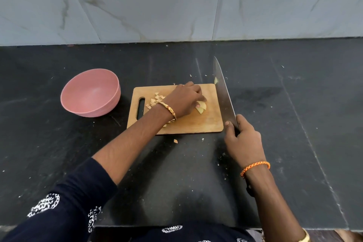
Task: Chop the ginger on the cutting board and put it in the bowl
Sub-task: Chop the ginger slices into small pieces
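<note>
Under the left hand [185, 100] a pale wooden cutting board [198, 124] is lying, its face matt and smooth-looking. Beside that hand's fingertips, moist-looking yellowish ginger slices [202, 106] are showing a faint sheen. Left of it, a pink bowl [90, 95] of matt plastic-like material is sitting. From the right hand [243, 139] a polished metal knife blade [224, 92] is reflecting light. The black stone countertop [294, 104] around both hands is looking dull and speckled.
</note>
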`<control>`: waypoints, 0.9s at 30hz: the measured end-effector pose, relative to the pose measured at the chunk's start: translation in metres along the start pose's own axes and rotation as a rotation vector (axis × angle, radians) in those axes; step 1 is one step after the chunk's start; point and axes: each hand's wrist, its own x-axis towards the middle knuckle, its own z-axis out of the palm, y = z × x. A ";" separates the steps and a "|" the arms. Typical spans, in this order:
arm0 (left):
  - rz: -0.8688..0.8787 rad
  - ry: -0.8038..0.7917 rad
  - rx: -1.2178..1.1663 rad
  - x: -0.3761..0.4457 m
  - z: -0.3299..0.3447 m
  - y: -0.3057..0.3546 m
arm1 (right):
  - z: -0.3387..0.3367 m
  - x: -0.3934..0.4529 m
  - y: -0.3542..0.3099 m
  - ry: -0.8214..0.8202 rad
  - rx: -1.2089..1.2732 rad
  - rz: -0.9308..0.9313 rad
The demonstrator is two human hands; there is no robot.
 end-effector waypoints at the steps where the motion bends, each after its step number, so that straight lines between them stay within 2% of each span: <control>1: 0.003 -0.006 0.018 -0.001 0.001 0.001 | 0.000 0.001 0.000 -0.002 0.001 0.003; 9: 0.045 -0.094 0.131 -0.001 -0.007 -0.005 | -0.004 0.002 0.001 0.002 0.026 -0.002; 14: 0.048 -0.113 0.024 -0.001 -0.008 -0.002 | -0.004 0.003 -0.001 -0.013 0.020 -0.007; 17: -0.025 -0.115 -0.039 -0.007 -0.007 0.001 | -0.004 0.002 -0.003 -0.031 0.020 -0.014; 22: -0.214 0.008 -0.131 -0.023 0.008 0.028 | 0.000 0.000 0.004 -0.090 -0.004 0.011; 25: -0.272 0.108 -0.219 -0.027 0.015 0.036 | 0.003 -0.006 0.009 -0.120 -0.024 0.042; 27: -0.278 0.116 -0.273 -0.027 0.016 0.034 | 0.004 -0.009 0.013 -0.125 -0.037 0.046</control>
